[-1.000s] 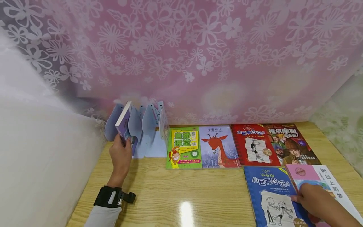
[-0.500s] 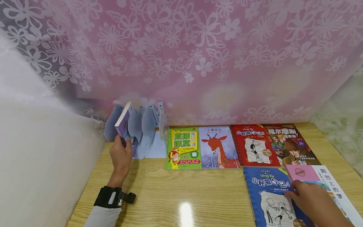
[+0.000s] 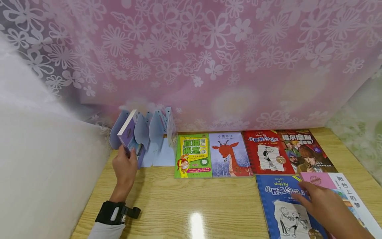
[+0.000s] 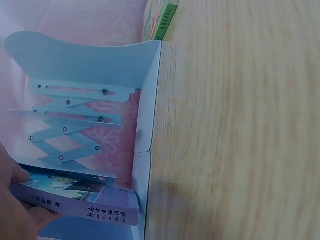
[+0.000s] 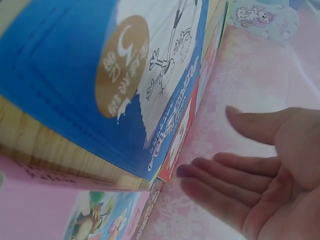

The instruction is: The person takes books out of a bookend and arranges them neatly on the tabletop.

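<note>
My left hand (image 3: pixel 125 166) grips the spine of a purple book (image 3: pixel 128 131), fingers on one side and thumb on the other. The book stands tilted between two panels of a pale blue expandable book rack (image 3: pixel 142 131); in the left wrist view its lower end is at the base plate (image 4: pixel 142 175). At the right, my right hand (image 3: pixel 328 205) hovers over a blue comic diary book (image 3: pixel 273 191) and a pink-and-white book (image 3: pixel 317 181). Its palm (image 5: pixel 295 185) faces sideways in the right wrist view, thumb apart from the fingers, holding nothing.
Right of the rack, a green book (image 3: pixel 194 156), a deer-cover book (image 3: pixel 231 156), a red book (image 3: pixel 270 152) and a detective-cover book (image 3: pixel 307 151) lie in a row on the wooden table (image 3: pixel 185 199). Behind them hangs a pink floral curtain (image 3: pixel 191 66); a white wall (image 3: pixel 44 166) stands at the left.
My left hand and the purple book have shifted slightly toward me and to the left. The right hand has moved up and left over the blue book, its thumb and fingers spreading.
</note>
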Motion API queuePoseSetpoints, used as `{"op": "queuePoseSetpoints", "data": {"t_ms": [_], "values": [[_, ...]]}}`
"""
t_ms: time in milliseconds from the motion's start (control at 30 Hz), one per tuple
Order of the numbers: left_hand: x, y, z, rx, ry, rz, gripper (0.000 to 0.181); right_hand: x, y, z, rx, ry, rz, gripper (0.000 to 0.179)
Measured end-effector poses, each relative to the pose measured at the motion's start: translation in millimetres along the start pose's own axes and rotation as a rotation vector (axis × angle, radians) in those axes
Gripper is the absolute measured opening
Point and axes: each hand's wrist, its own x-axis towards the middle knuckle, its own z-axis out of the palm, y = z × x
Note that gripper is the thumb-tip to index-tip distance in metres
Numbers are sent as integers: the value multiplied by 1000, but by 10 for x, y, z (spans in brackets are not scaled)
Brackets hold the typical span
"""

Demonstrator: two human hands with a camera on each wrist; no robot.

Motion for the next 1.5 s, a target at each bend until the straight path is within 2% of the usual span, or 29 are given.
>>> {"op": "queuePoseSetpoints", "data": {"t_ms": [200, 400, 633, 767, 1000, 1167, 1367, 1500], "values": [[-40, 30, -88, 14, 0, 15, 17, -26, -10, -15, 0, 99, -85, 71], [-110, 50, -196, 38, 5, 15, 13, -102, -68, -23, 41, 177, -192, 69], [-139, 71, -317, 51, -3, -14, 19, -127, -147, -73, 58, 124, -171, 72], [-148, 109, -389, 43, 8, -8, 22, -154, -200, -106, 99, 105, -162, 76], [-144, 192, -520, 35, 22, 51, 24, -172, -295, -146, 151, 174, -237, 80], [-152, 246, -636, 15, 33, 60, 23, -189, -372, -158, 204, 205, -294, 79], [-189, 288, -766, 9, 45, 85, 28, -202, -448, -178, 237, 173, -291, 81], [-220, 317, -854, 8, 49, 79, 31, -194, -480, -209, 258, 155, -292, 81]]}}
